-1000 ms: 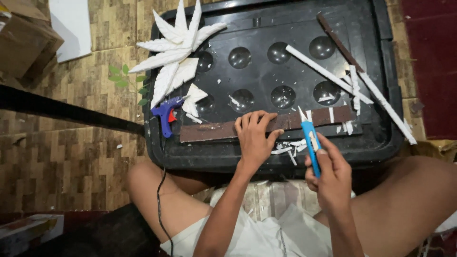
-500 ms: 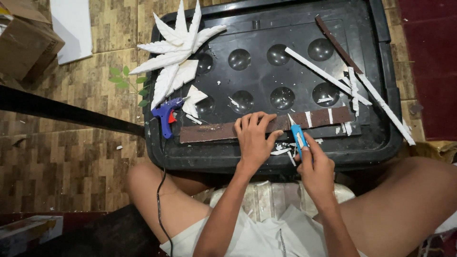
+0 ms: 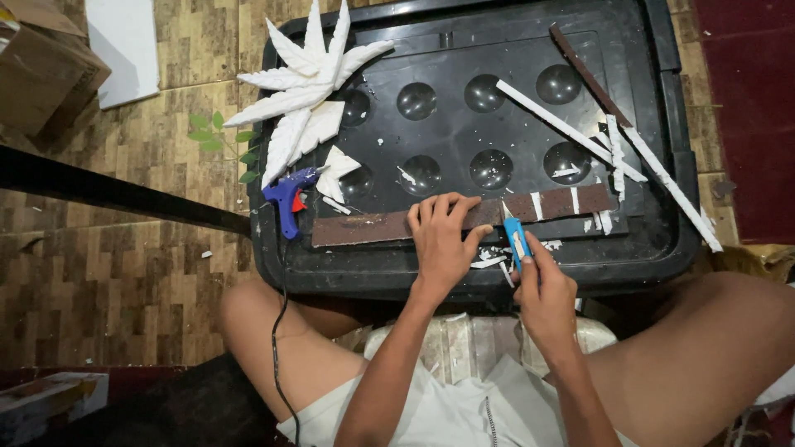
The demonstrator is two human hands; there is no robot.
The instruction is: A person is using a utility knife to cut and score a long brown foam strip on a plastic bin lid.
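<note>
My left hand (image 3: 443, 240) lies flat on a long brown strip (image 3: 373, 228) and presses it onto the black plastic lid (image 3: 464, 132). In my right hand (image 3: 542, 285) I grip a blue utility knife (image 3: 516, 238), and its blade tip touches the strip just right of my left fingers. The strip's right part (image 3: 580, 201) carries several white pieces stuck across it. White scraps (image 3: 489, 261) lie under the knife.
A blue glue gun (image 3: 288, 201) with a black cord rests at the lid's left edge. A white foam leaf shape (image 3: 302, 79) overhangs the lid's upper left. Long white sticks (image 3: 571, 132) and a brown stick (image 3: 590, 76) lie at right. A cardboard box (image 3: 37, 70) stands far left.
My right hand has carried the knife up and left from the lid's near edge to the brown strip. My left hand stays pressed on the strip.
</note>
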